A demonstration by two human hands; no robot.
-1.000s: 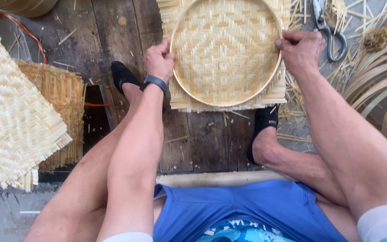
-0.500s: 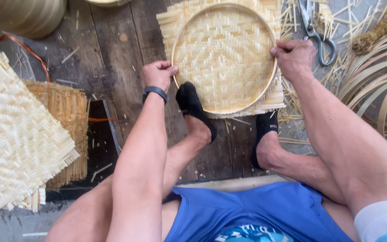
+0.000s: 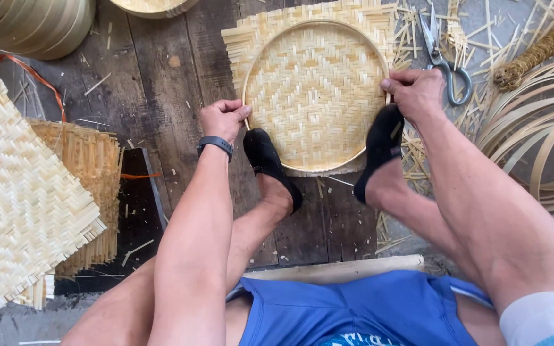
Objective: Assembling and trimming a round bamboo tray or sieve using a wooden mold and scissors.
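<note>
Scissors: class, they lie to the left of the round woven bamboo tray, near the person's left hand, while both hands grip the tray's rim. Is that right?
Not quite. The head view shows the scissors to the right of the tray, near the right hand. The left hand and the right hand do grip the rim.

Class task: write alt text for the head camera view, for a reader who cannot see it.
Seen from above, a seated person's left hand and right hand grip opposite edges of a round woven bamboo tray on a dark plank floor, with both black-socked feet braced at its near rim. Scissors lie right of it; woven mats lie left.
</note>
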